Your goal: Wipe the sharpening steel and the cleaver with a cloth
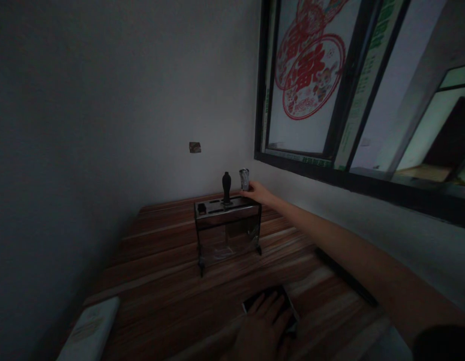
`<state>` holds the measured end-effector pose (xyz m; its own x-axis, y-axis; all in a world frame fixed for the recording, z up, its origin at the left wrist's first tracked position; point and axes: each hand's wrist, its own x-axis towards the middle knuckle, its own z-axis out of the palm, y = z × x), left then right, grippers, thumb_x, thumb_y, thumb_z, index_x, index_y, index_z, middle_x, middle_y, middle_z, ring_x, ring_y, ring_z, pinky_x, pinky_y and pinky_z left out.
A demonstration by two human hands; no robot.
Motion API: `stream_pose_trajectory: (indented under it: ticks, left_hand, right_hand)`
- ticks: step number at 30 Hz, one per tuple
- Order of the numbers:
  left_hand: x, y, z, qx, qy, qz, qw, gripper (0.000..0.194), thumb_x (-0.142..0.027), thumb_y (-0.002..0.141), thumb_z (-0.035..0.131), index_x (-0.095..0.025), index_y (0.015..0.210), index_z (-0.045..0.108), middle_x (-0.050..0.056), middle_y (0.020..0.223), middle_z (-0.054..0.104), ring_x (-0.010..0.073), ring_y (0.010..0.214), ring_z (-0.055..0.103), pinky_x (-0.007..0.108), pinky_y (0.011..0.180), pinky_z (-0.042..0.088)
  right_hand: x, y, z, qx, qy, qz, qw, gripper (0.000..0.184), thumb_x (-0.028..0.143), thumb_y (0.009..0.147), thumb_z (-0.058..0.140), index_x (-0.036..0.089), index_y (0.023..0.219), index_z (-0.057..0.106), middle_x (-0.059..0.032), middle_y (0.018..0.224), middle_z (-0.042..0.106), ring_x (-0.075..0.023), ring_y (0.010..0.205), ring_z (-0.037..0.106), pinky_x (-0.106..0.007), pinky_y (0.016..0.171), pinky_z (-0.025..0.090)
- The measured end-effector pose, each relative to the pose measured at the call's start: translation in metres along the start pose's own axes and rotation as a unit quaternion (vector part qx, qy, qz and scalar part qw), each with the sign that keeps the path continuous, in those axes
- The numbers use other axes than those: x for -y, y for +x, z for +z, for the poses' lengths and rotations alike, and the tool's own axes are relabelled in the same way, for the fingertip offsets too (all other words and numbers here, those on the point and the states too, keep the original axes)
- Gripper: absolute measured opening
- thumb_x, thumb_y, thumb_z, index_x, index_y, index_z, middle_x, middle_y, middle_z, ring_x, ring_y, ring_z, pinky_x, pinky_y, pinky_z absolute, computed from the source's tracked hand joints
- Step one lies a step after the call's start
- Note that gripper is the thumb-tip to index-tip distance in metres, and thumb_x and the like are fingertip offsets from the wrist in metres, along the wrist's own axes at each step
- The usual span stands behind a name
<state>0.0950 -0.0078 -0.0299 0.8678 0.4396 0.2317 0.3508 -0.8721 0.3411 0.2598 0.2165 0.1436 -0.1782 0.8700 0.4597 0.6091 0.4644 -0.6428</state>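
Note:
At the far end of the table stands a small rack [227,215] with a slotted top and clear panels below. A black, bulbous handle [226,185] sticks upright out of its top. My right hand [256,192] reaches to the rack's right end, its fingers closed around a silvery-grey, upright piece [244,179] whose kind I cannot make out. Whether that piece sits in a slot is hidden. Nearer to me, my left hand [264,321] lies with fingers spread on a flat black thing [276,293] with a pale edge, partly covered by the hand.
The rack stands on a wood-grained table [157,271] against a grey wall [142,100]. A white box-like object [91,328] lies at the left edge. Under my right forearm is a long dark strip [345,276]. A dark-framed window [311,160] with red round decorations rises at the right.

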Motion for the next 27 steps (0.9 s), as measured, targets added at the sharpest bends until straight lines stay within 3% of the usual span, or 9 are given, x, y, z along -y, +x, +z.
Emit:
stream_pose_trajectory:
  ticks: [11,17,22,27]
  left_hand:
    - [0.0,-0.001,0.0,0.007,0.01,0.003,1.0,0.05,-0.042,0.089,0.042,-0.027,0.137,0.033,0.004,0.146,0.034,0.024,0.134,0.029,0.046,0.109,0.027]
    - [0.001,-0.001,-0.001,0.002,0.022,0.006,1.0,0.051,-0.038,0.089,0.044,-0.028,0.138,0.032,0.004,0.146,0.034,0.0243,0.134,0.029,0.047,0.109,0.029]
    - [0.006,0.002,0.005,0.01,0.041,0.013,0.999,0.049,-0.042,0.088,0.045,-0.028,0.135,0.037,0.006,0.144,0.037,0.0259,0.131,0.034,0.048,0.106,0.033]
    - [0.027,0.002,0.029,-0.053,0.137,0.073,0.986,0.046,-0.042,0.088,0.048,-0.03,0.131,0.042,0.008,0.139,0.044,0.0272,0.125,0.044,0.045,0.099,0.042]
  right_hand:
    - [0.003,-0.012,-0.004,0.0,0.045,-0.003,0.999,0.02,0.031,0.072,0.065,0.014,0.081,0.06,-0.0021,0.078,0.064,-0.0145,0.07,0.057,-0.027,0.068,0.046]
    - [0.005,-0.028,-0.024,-0.078,0.053,-0.004,0.996,0.02,0.03,0.071,0.065,0.016,0.085,0.06,-0.0046,0.09,0.065,-0.0172,0.087,0.059,-0.031,0.081,0.045]
    - [-0.006,-0.074,-0.036,-0.174,0.056,0.016,0.983,0.023,0.038,0.076,0.058,0.019,0.088,0.059,-0.0073,0.095,0.064,-0.0206,0.093,0.058,-0.034,0.083,0.045]
    - [-0.035,-0.155,-0.012,-0.254,0.058,0.068,0.963,0.021,0.042,0.08,0.049,0.024,0.083,0.059,-0.0082,0.088,0.065,-0.025,0.088,0.061,-0.039,0.079,0.048]
